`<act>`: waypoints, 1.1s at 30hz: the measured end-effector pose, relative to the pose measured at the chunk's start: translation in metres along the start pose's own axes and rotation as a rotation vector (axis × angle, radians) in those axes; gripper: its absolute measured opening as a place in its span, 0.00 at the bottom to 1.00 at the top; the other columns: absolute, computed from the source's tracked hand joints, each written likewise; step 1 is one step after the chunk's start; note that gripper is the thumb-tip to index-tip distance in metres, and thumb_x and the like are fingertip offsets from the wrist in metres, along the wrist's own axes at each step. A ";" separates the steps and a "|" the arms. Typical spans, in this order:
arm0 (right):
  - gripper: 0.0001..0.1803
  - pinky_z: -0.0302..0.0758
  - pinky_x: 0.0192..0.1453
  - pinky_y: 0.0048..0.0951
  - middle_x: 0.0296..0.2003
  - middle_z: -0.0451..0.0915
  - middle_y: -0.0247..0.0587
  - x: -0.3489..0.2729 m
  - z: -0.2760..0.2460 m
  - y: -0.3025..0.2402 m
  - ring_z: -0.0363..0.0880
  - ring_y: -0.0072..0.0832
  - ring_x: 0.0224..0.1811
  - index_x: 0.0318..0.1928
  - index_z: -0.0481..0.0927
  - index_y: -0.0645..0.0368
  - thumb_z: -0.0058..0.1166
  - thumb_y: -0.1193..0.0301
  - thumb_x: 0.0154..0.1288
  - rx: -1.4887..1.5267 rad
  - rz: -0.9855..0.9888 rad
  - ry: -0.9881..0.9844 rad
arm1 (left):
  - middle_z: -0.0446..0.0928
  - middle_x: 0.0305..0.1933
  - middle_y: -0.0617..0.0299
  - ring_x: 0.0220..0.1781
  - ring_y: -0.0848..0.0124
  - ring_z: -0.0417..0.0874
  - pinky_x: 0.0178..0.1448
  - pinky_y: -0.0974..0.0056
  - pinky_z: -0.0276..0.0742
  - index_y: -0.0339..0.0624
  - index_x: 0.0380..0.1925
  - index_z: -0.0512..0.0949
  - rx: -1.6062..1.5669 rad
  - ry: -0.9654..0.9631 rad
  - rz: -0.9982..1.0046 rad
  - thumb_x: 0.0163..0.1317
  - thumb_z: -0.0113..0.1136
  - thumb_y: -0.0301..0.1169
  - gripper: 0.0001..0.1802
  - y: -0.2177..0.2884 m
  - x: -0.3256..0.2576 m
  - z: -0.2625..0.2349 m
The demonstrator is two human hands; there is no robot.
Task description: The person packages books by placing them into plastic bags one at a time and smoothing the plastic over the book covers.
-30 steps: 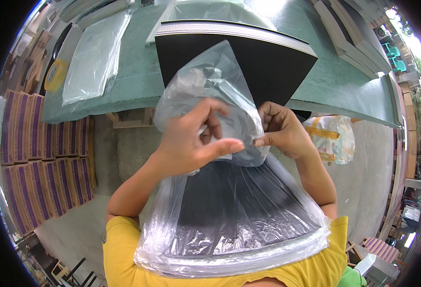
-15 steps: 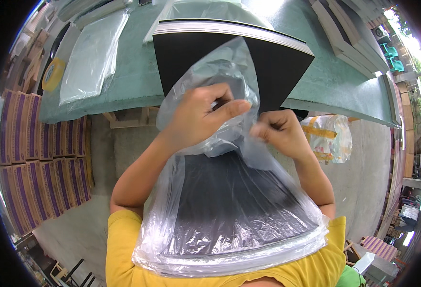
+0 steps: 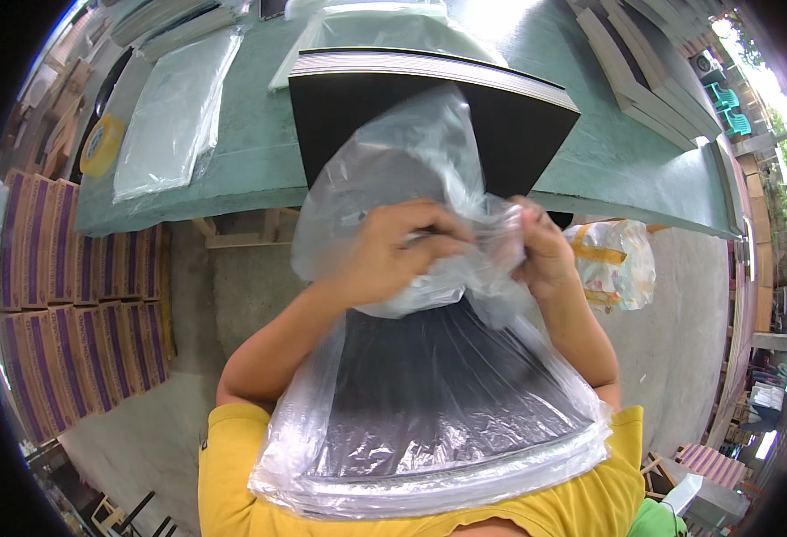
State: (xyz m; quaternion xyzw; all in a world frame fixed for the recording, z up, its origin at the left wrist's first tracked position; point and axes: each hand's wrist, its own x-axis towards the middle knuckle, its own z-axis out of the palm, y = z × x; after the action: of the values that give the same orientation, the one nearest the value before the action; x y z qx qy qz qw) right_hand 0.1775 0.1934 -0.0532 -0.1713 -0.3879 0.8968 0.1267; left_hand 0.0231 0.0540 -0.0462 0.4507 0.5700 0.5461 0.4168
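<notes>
Bagged stack [image 3: 438, 403] before table [image 3: 259, 170]; boxes [image 3: 71, 295] left, sack [image 3: 612, 264] right.

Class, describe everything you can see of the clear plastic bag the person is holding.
The clear plastic bag is thin, glossy and heavily wrinkled. It encloses a stack of flat black sheets whose pale edges show at its near end, which rests against the person's yellow shirt. Its far end is loose and bunched. The left hand grips the gathered plastic and the right hand pinches it alongside, leaving a puffed flap rising above both hands, in front of the green table.
</notes>
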 end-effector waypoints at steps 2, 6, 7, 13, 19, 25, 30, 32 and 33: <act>0.11 0.73 0.39 0.30 0.31 0.75 0.36 -0.013 -0.025 -0.009 0.74 0.25 0.33 0.36 0.72 0.58 0.47 0.63 0.61 0.319 -0.216 -0.100 | 0.75 0.31 0.59 0.31 0.74 0.75 0.32 0.70 0.71 0.34 0.34 0.76 0.126 0.088 -0.101 0.55 0.52 0.30 0.11 -0.041 -0.017 -0.029; 0.17 0.73 0.40 0.29 0.36 0.74 0.36 -0.057 -0.075 -0.040 0.73 0.25 0.38 0.40 0.72 0.57 0.43 0.57 0.61 0.233 -0.509 0.281 | 0.74 0.40 0.54 0.40 0.69 0.76 0.41 0.69 0.71 0.31 0.46 0.68 -0.235 0.899 -0.472 0.58 0.44 0.29 0.17 -0.179 -0.160 -0.151; 0.18 0.74 0.38 0.26 0.36 0.74 0.35 -0.061 -0.053 -0.044 0.73 0.24 0.38 0.41 0.72 0.57 0.43 0.56 0.61 0.035 -0.450 0.646 | 0.73 0.42 0.52 0.42 0.67 0.75 0.44 0.67 0.71 0.32 0.46 0.69 -0.413 1.141 -0.471 0.61 0.42 0.32 0.17 -0.180 -0.192 -0.170; 0.08 0.73 0.36 0.22 0.27 0.75 0.33 -0.033 -0.031 -0.016 0.75 0.21 0.29 0.30 0.72 0.59 0.58 0.72 0.51 -0.179 -0.006 0.023 | 0.73 0.37 0.58 0.37 0.70 0.73 0.46 0.69 0.68 0.36 0.25 0.69 0.687 1.076 0.131 0.48 0.45 0.18 0.05 -0.082 -0.160 -0.197; 0.09 0.71 0.33 0.18 0.24 0.75 0.31 -0.003 0.029 -0.004 0.73 0.17 0.28 0.27 0.71 0.58 0.57 0.69 0.54 -0.037 0.239 -0.078 | 0.70 0.20 0.65 0.18 0.81 0.68 0.20 0.76 0.63 0.39 0.23 0.70 0.001 0.181 0.169 0.53 0.47 0.20 0.04 0.027 -0.028 -0.028; 0.12 0.67 0.27 0.17 0.20 0.70 0.27 0.004 0.033 0.009 0.68 0.15 0.22 0.26 0.70 0.56 0.49 0.62 0.60 0.101 0.105 -0.095 | 0.69 0.19 0.70 0.22 0.82 0.66 0.26 0.75 0.61 0.39 0.23 0.73 0.119 -0.013 0.035 0.51 0.59 0.28 0.06 0.019 -0.021 -0.008; 0.11 0.69 0.28 0.19 0.21 0.73 0.32 -0.008 0.018 -0.008 0.70 0.19 0.21 0.26 0.71 0.59 0.48 0.65 0.61 0.087 -0.067 -0.103 | 0.72 0.22 0.66 0.26 0.79 0.71 0.29 0.73 0.66 0.38 0.24 0.74 0.566 0.618 -0.182 0.51 0.57 0.29 0.05 -0.023 -0.068 -0.112; 0.11 0.69 0.27 0.20 0.21 0.73 0.33 0.000 0.022 -0.001 0.71 0.19 0.21 0.24 0.72 0.59 0.50 0.66 0.60 -0.156 -0.031 -0.109 | 0.74 0.24 0.62 0.28 0.75 0.75 0.32 0.70 0.70 0.37 0.28 0.74 0.483 0.773 0.021 0.51 0.58 0.30 0.08 0.009 -0.060 -0.101; 0.11 0.69 0.27 0.20 0.21 0.74 0.33 0.003 0.027 0.005 0.71 0.19 0.21 0.23 0.72 0.60 0.51 0.67 0.59 -0.280 0.000 -0.102 | 0.75 0.26 0.59 0.30 0.72 0.76 0.34 0.68 0.71 0.37 0.30 0.73 0.394 0.743 0.159 0.51 0.59 0.32 0.10 0.036 -0.047 -0.071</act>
State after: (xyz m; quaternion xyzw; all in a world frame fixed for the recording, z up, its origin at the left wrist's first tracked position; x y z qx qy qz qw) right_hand 0.1630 0.1739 -0.0401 -0.1412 -0.5151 0.8414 0.0817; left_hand -0.0317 -0.0090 -0.0071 0.3369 0.7383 0.5825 0.0456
